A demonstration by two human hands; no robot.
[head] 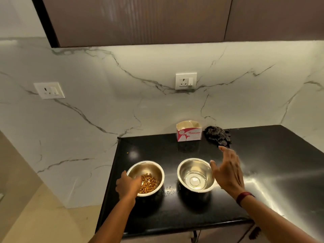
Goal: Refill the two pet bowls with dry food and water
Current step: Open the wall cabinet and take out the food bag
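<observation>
Black counter (271,155) — two steel bowls (150,166) (194,170), two hands (128,186) (228,172), one box (189,133).

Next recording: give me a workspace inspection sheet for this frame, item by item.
Surface: black countertop, glossy; crumbs between the bowls.
Job's things: left steel bowl holds kibble; right steel bowl seems to hold clear water.
Clutter: open Origami carton and dark checked cloth by the back wall.
Hands: left hand reaches over the left bowl's rim into the kibble, grip unclear; right hand open, raised beside the right bowl.
Cables: nothing seen.
Surroundings: marble backsplash with two wall sockets; cabinet above.
</observation>
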